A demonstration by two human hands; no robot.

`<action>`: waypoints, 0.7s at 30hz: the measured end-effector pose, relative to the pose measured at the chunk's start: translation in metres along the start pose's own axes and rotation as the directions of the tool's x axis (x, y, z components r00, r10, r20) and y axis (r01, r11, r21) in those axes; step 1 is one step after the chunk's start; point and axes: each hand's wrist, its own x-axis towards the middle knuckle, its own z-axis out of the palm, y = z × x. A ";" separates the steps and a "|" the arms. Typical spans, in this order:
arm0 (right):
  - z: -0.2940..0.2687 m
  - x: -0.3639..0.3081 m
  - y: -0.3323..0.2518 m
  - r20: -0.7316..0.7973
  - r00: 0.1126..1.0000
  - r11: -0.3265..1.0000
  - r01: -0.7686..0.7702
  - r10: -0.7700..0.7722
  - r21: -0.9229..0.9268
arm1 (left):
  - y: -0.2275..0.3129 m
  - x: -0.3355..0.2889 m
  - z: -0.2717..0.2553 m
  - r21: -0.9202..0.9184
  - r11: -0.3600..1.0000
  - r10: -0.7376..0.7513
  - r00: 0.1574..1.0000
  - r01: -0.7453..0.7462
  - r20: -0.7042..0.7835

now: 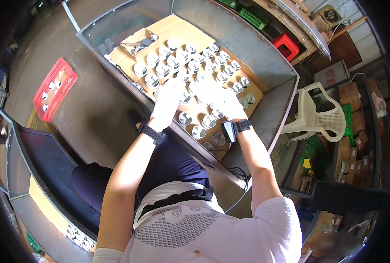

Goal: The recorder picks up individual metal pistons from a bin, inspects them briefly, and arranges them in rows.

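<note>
- Metal bin (265, 57): grey, high-sided; both hands reach in over its near edge, and its walls rise ahead of them and to their right.
- Cardboard sheet (184, 28): lies under the hands inside the bin; bare at the far end, ahead of the left hand.
- White chair (329, 122): outside the bin, well to the right of the right hand.
- Red crate (63, 94): on the floor, well to the left of the left hand; holds a few small pale pieces.
- Small box (147, 48): open, ahead and left of the left hand, with dark items inside.
- Left hand (168, 98): white glove, low over the sheet. Right hand (223, 101): likewise gloved, just beside it. Wrists apart, fingers angled towards each other. Glare washes out the fingertips; cannot tell whether either hand grips anything.
- Metal pieces (152, 80): round, silvery, in loose rows on the sheet, ahead of the hands, between them and nearer the body.
- Step, as judged: two-handed handling or arranging of pieces amid the rows. A next move would call for a sure hold on one piece and fingers kept clear of its close neighbours, which could tip if brushed.
</note>
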 end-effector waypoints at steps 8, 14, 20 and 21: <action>-0.010 -0.017 -0.029 -0.019 0.998 0.818 -0.036 0.058 0.574 | -0.017 -0.001 0.016 0.126 0.991 -0.101 0.893 0.051 0.439; 0.009 -0.017 -0.012 -0.021 0.997 0.895 -0.052 0.068 0.443 | -0.005 -0.006 0.024 -0.011 0.996 -0.078 0.883 0.093 0.463; 0.026 -0.019 0.015 -0.050 0.993 0.868 -0.070 0.108 0.491 | 0.010 0.003 0.033 0.507 0.425 0.357 0.654 -0.750 0.667; 0.028 -0.015 0.013 -0.052 0.990 0.777 -0.070 0.131 0.625 | 0.024 0.003 0.034 0.580 0.404 0.197 0.686 -0.708 0.700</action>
